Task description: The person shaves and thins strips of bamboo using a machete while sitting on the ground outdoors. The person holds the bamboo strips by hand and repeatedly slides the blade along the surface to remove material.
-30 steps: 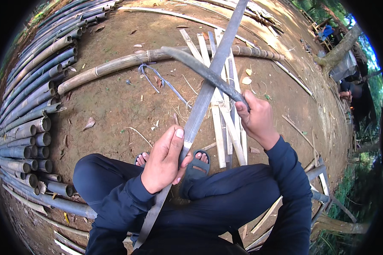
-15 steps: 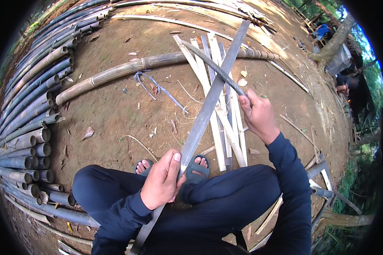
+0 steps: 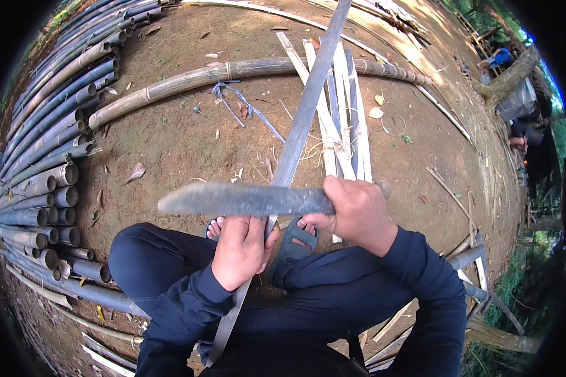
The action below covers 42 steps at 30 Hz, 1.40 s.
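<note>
A long dark grey bamboo strip (image 3: pixel 309 103) slants from my lap up past the far bamboo pole. My left hand (image 3: pixel 238 251) is closed round its lower part, above my thighs. In my right hand (image 3: pixel 361 210) is a machete (image 3: pixel 245 200), its broad dark blade pointing left with the flat side showing. That blade crosses over the strip just beyond my left fingers, and its tip is blurred. Whether the edge touches the strip I cannot tell. Beyond my right hand lies a bundle of pale split bamboo strips (image 3: pixel 363 125), partly hidden by that hand.
A thick bamboo pole (image 3: pixel 188 85) lies across the ground under the bundle's far end. Blue twine (image 3: pixel 258 114) trails beside it. Cut bamboo poles (image 3: pixel 38 182) are stacked along the left. Two people (image 3: pixel 500 58) are far off at the right, near a tree trunk (image 3: pixel 512 76).
My right hand has come down and left, swinging the machete from pointing up-left across the strip to lying nearly level above my left hand. The strip stands a little steeper.
</note>
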Motion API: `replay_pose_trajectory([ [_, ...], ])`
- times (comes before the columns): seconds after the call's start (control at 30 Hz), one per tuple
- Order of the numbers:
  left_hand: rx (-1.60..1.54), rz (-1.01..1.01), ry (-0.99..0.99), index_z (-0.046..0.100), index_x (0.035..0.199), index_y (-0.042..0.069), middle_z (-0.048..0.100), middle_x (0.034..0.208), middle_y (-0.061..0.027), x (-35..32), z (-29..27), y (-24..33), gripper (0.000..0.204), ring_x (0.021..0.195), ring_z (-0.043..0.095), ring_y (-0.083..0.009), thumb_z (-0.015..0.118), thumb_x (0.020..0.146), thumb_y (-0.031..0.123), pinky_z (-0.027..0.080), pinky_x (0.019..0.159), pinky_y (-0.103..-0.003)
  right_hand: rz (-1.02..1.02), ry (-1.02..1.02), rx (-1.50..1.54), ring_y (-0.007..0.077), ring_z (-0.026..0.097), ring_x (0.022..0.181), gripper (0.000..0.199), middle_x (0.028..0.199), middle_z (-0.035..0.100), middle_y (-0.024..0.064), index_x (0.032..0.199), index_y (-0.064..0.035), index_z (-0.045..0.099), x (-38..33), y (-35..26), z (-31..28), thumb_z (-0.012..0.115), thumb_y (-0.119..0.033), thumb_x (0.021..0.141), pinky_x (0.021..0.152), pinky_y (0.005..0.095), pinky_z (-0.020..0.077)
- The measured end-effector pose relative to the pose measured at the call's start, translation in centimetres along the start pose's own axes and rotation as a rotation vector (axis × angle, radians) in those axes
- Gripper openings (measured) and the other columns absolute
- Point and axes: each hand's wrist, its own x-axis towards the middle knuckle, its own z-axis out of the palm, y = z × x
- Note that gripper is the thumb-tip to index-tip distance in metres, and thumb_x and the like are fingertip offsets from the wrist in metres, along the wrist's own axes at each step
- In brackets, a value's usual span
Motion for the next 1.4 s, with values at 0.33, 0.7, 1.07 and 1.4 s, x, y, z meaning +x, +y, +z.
replay_pose_trajectory([
  [0.33,0.075,0.067,0.053,0.044,0.103,0.006,0.044,0.058,-0.0001,-0.7,0.8,1.3,0.03,0.034,0.038,-0.0069,0.029,0.109,0.032,0.031,0.033,-0.022,0.038,0.039,0.004,0.0306,0.06,0.05,0.056,0.056,0.054,0.0093,0.077,-0.0082,0.051,0.5,1.9,0.0,0.059,-0.063,0.087,0.047,0.041,0.0467],
  [0.7,0.19,0.08,-0.008,0.045,0.098,0.004,0.048,0.052,-0.0015,-1.0,0.7,0.7,0.023,0.033,0.046,-0.0103,0.034,0.108,0.022,0.037,0.036,-0.025,0.03,0.046,0.009,0.0293,0.06,0.052,0.055,0.059,0.055,0.0084,0.08,-0.0085,0.053,-0.1,2.3,-0.4,0.059,-0.063,0.087,0.048,0.04,0.0468],
  [1.07,0.237,0.097,-0.125,0.046,0.099,0.004,0.048,0.055,-0.0001,-2.7,0.5,0.2,0.028,0.032,0.043,-0.007,0.03,0.108,0.025,0.034,0.034,-0.021,0.307,0.138,-0.039,0.0421,0.059,0.057,0.05,0.059,0.054,0.0188,0.082,-0.006,0.053,-0.8,8.2,-2.2,0.046,-0.052,0.1,0.05,0.047,0.0435],
  [1.4,0.183,-0.005,-0.169,0.047,0.098,0.003,0.049,0.052,-0.001,-4.7,0.2,-0.3,0.025,0.033,0.046,-0.009,0.033,0.108,0.021,0.037,0.035,-0.024,0.381,0.255,-0.062,0.0441,0.054,0.056,0.054,0.057,0.048,0.021,0.078,-0.0024,0.049,-1.0,13.2,-3.3,0.043,-0.05,0.102,0.051,0.046,0.0401],
])
